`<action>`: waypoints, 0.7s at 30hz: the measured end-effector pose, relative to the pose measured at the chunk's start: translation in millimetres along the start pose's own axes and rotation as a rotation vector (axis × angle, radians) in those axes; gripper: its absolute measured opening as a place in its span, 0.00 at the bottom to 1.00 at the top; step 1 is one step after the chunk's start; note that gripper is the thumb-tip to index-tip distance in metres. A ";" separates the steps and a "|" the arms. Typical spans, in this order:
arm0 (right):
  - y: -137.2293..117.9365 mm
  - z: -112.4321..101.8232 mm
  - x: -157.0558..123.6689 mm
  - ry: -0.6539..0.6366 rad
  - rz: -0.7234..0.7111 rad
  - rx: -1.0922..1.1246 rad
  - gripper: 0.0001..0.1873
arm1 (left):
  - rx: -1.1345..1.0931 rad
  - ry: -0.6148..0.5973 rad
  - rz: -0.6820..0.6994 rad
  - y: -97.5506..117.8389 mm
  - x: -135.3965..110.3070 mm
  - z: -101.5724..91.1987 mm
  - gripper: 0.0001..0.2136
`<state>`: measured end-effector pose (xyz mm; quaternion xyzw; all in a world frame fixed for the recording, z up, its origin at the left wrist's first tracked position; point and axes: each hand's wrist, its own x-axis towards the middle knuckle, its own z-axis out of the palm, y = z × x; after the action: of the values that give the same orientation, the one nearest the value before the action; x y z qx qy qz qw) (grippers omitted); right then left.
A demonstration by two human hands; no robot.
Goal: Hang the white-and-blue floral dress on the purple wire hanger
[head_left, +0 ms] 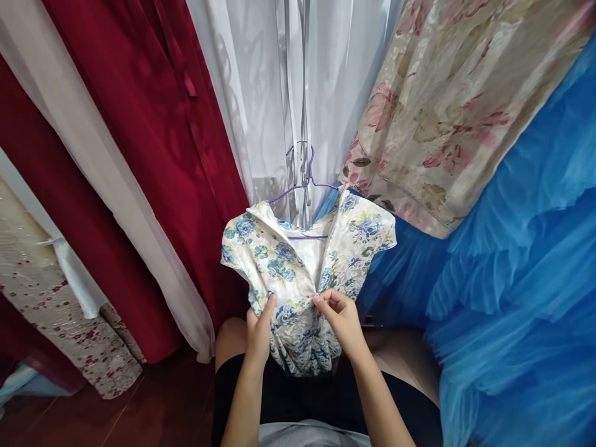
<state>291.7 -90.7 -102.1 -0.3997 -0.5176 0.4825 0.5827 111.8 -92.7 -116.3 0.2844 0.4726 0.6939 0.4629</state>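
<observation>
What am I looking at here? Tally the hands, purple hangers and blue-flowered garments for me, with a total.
Hands: 2 (left hand, right hand)
Purple hanger: 1
Blue-flowered garment: 1
Total: 4

You have before you one short-sleeved garment (285, 266), off-white, printed with blue flowers and green leaves. It sits on a thin purple hanger (308, 181), neckline uppermost, sleeves spread to either side. You will note a V-shaped opening (311, 256), parted from the neckline and narrowing to a point at mid-body. Below that point the fabric is bunched and creased.
</observation>
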 end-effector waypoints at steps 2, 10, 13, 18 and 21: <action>-4.2 -5.5 -1.8 0.000 0.014 -0.012 0.18 | -0.031 0.074 0.022 6.5 2.2 -0.5 0.20; -17.1 -18.1 -6.4 0.036 0.026 -0.008 0.18 | -0.055 0.046 0.195 7.9 12.3 -11.0 0.19; -18.4 -18.0 -7.3 0.033 0.050 0.028 0.18 | 0.030 0.217 0.350 1.4 21.0 -20.0 0.16; -21.8 -13.7 -9.4 -0.005 0.074 0.078 0.18 | 0.223 0.233 0.575 3.4 11.1 -15.0 0.14; -27.1 -11.2 -10.9 -0.016 0.077 0.062 0.17 | 0.429 -0.229 0.518 10.0 -12.4 5.4 0.06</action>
<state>306.8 -106.8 -79.8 -0.3971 -0.4913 0.5235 0.5718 117.6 -103.1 -104.5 0.5615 0.4648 0.6369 0.2512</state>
